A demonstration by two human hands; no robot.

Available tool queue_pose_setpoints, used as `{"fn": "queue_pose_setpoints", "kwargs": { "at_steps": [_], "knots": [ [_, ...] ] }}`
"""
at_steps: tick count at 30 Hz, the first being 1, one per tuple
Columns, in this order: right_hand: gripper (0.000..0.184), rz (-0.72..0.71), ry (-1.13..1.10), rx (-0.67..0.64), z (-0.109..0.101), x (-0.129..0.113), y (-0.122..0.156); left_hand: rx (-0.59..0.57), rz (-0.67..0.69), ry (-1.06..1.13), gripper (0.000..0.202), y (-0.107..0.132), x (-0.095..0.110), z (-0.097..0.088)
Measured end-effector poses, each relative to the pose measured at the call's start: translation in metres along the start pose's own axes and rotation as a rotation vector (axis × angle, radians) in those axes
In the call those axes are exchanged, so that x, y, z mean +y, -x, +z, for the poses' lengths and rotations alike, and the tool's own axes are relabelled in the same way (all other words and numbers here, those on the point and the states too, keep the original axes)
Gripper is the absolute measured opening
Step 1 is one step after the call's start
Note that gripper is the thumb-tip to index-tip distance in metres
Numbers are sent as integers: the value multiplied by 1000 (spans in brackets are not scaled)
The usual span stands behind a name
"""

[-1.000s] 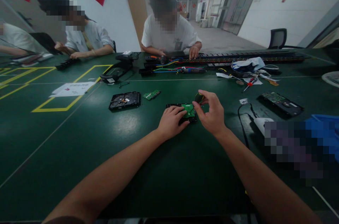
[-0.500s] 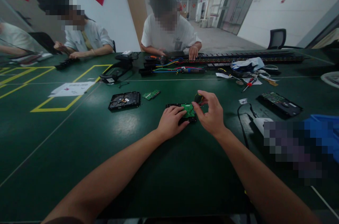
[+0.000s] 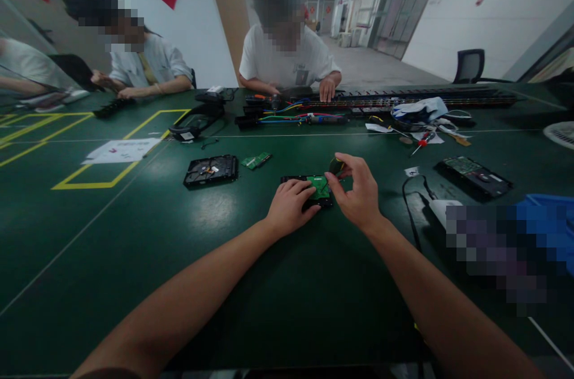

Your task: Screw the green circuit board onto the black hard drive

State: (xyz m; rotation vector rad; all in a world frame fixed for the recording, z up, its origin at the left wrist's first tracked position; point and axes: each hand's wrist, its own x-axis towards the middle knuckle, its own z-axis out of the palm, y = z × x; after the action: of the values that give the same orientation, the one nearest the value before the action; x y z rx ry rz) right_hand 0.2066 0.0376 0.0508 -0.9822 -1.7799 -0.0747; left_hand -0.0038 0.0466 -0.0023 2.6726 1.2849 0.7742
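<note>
A black hard drive [image 3: 326, 202] with a green circuit board [image 3: 321, 186] facing up lies flat on the table in front of me. My left hand [image 3: 291, 202] grips it from the left, fingers across the board and thumb along the near edge. Over the drive's right end, my right hand [image 3: 356, 190] pinches the dark handle of a screwdriver [image 3: 335, 166]. The handle stands nearly upright; its shaft slants down to the board, and I cannot make out the tip.
On the green table, another hard drive [image 3: 211, 170] and a loose circuit board [image 3: 257, 160] lie left; a third drive [image 3: 474, 177] is right. A red-handled screwdriver [image 3: 423, 143], cables [image 3: 287, 109] and a blue bin [image 3: 549, 223] surround the area. Two co-workers [image 3: 287, 62] [image 3: 147, 65] sit opposite.
</note>
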Motion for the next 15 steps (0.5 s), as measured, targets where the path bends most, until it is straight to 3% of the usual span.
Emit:
{"fn": "queue_pose_setpoints", "kwargs": {
  "at_steps": [15],
  "knots": [
    [56,62,-22,-72,1,-1,1,3,-2,0,45,-1,1,-1]
  ]
}}
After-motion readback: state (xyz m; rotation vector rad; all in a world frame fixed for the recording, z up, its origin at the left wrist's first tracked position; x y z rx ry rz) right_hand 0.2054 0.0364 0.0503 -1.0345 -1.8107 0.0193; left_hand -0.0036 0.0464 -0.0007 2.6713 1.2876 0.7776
